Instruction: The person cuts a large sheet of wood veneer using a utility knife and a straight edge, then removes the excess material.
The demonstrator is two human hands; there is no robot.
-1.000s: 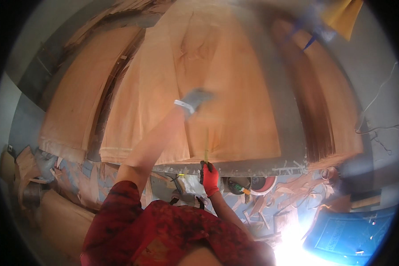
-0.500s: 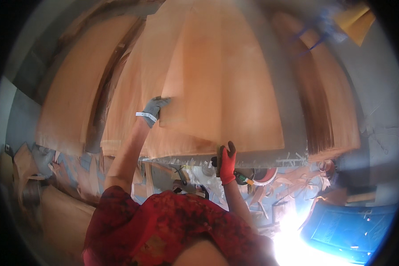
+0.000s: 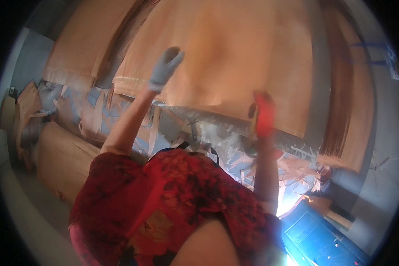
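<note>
Thin orange-brown wood veneer sheets [image 3: 235, 53] lie in a broad stack in front of me. My left hand [image 3: 165, 68], in a grey glove with dark fingertips, is over the left part of the stack. Its thumb stands apart from the fingers, and nothing shows in its grasp. Near the front edge of the stack is my right hand [image 3: 264, 114], in a red glove with a dark palm side. Motion smears its fingers, so whether it grips the sheet edge is unclear.
More veneer stacks stand at the left [image 3: 86, 40] and right [image 3: 352, 97]. Torn veneer strips [image 3: 292, 166] litter the area below the stack's front edge. A blue plastic bin [image 3: 323, 237] sits at lower right beside a bright glare. Another veneer pile [image 3: 64, 155] is at lower left.
The view has shifted, so the stack sits higher in the picture. My left hand has come away from the sheet edge it was touching. My right hand has moved to the right.
</note>
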